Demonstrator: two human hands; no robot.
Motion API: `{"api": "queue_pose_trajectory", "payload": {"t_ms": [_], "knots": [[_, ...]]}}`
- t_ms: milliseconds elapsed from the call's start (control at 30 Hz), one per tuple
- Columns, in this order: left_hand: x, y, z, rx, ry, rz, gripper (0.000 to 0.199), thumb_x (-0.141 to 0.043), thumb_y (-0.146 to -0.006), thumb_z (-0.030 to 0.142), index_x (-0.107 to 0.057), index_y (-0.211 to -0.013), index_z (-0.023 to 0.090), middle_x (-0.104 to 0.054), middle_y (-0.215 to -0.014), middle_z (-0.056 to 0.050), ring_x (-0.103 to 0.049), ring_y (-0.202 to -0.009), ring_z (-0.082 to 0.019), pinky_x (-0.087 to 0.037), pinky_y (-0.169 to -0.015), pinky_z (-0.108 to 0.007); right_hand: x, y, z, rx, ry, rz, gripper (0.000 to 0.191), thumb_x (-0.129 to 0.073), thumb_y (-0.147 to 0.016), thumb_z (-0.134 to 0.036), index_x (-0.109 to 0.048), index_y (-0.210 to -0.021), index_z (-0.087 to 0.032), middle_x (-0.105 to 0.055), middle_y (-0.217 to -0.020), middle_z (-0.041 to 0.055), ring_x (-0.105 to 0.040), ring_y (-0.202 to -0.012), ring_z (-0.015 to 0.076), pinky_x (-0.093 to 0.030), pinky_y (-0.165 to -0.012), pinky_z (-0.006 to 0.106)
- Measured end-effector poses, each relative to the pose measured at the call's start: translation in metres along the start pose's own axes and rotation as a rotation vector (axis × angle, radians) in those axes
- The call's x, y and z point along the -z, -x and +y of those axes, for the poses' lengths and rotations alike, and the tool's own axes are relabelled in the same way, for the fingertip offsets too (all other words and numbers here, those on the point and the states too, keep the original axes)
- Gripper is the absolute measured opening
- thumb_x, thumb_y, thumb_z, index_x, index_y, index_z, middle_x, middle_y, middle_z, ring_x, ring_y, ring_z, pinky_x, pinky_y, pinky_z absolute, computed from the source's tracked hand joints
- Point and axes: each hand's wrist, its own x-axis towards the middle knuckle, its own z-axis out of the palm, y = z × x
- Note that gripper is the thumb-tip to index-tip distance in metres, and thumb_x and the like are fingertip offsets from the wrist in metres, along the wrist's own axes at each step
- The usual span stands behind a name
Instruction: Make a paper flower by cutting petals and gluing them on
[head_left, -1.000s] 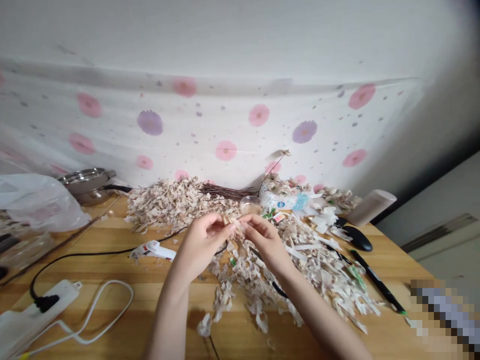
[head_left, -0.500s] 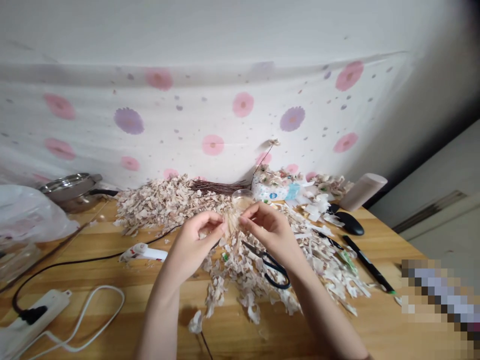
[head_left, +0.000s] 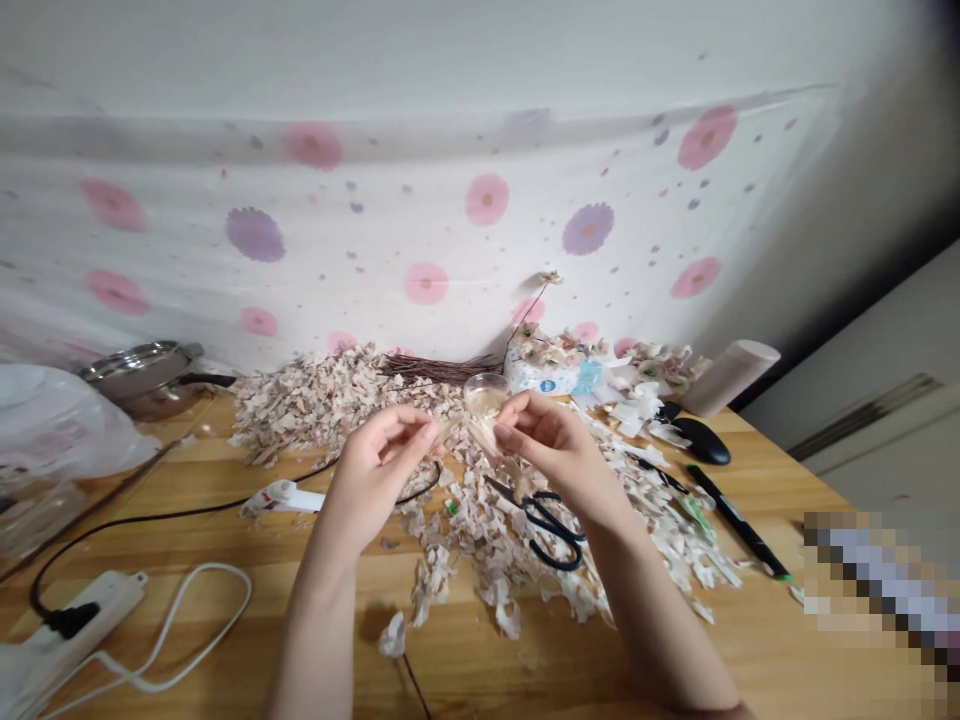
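Observation:
My left hand (head_left: pixel 382 470) is closed in a pinch on a thin pale yellowish strip (head_left: pixel 447 430). Opposite it, the fingers of my right hand (head_left: pixel 559 455) pinch a pale fibrous bundle (head_left: pixel 484 437) whose strands point left. A gap separates the two pieces. Behind them stands a small clear plastic cup (head_left: pixel 486 388), partly covered by the bundle. Dark-handled scissors (head_left: pixel 551 530) lie among curled off-white scraps (head_left: pixel 480 560) beneath my right hand. A white glue gun (head_left: pixel 285 497) rests left of my left wrist. Nearer to me lies a whitish flower (head_left: pixel 392 636) on a dark stem.
A large heap of pale flakes (head_left: pixel 315 400) spreads along the back, beside a bundle of brown twigs (head_left: pixel 439 369). To the right are a tissue pack (head_left: pixel 547 378), a black mouse (head_left: pixel 705 441) and a black marker (head_left: pixel 739 520). A power strip (head_left: pixel 97 610) with cables sits front left.
My hands have moved apart. The pale material they held close together now shows as two separate pieces, one in each hand. The camera view has shifted slightly.

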Motion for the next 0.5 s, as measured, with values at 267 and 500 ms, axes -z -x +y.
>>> {"api": "queue_pose_trajectory", "payload": {"t_ms": [267, 500], "knots": [[0.004, -0.001, -0.002, -0.012, -0.006, 0.148, 0.018, -0.064, -0.082, 0.034, -0.062, -0.09, 0.018, -0.068, -0.083, -0.002, -0.066, -0.076, -0.015, -0.052, -0.071, -0.023, 0.01, -0.005, 0.008, -0.099, -0.018, -0.034, 0.018, -0.07, -0.077, -0.031, -0.067, -0.092, -0.021, -0.06, -0.071, -0.0005, -0.049, -0.056, 0.0079, -0.039, -0.05, 0.02], [0.008, -0.006, -0.011, 0.01, -0.062, 0.136, 0.026, -0.064, -0.081, 0.036, -0.062, -0.098, 0.017, -0.069, -0.095, -0.007, -0.066, -0.086, -0.019, -0.052, -0.077, -0.027, 0.012, -0.005, 0.003, -0.09, -0.008, -0.015, 0.016, -0.075, -0.071, -0.03, -0.068, -0.083, -0.022, -0.061, -0.07, -0.0008, -0.052, -0.059, 0.0097, -0.04, -0.049, 0.021]]}}
